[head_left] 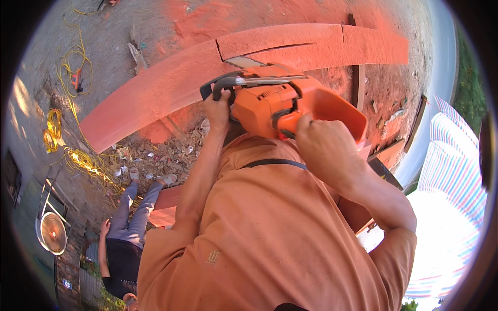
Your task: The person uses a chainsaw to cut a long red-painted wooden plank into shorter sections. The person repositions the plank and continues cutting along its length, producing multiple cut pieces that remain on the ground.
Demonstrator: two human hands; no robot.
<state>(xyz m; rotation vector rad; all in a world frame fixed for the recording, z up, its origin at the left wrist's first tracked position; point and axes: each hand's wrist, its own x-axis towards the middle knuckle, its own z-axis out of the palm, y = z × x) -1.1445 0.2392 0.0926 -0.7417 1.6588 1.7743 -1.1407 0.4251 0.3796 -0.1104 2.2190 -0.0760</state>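
An orange chainsaw (259, 106) is held in front of my body with both hands. My left hand (217, 110) is closed round its dark front handle. On the rear handle, my right hand (328, 140) is wrapped with its fingers curled under. The saw's bar (243, 61) reaches to a long reddish wood slab (155, 88), and its tip end is hidden at or in the wood. A dark slit runs along the slab just beyond the bar, and a crosswise crack (218, 50) lies to its left. Reddish sawdust coats the slab.
Dark wooden supports (358, 85) lie under the slab. Wood chips and scraps (171, 153) cover the ground before me. A yellow cord (53, 127) lies in coils at left. Another person (124, 228) stands behind at left, near a round fan (53, 232). Striped sheeting (451, 150) hangs at right.
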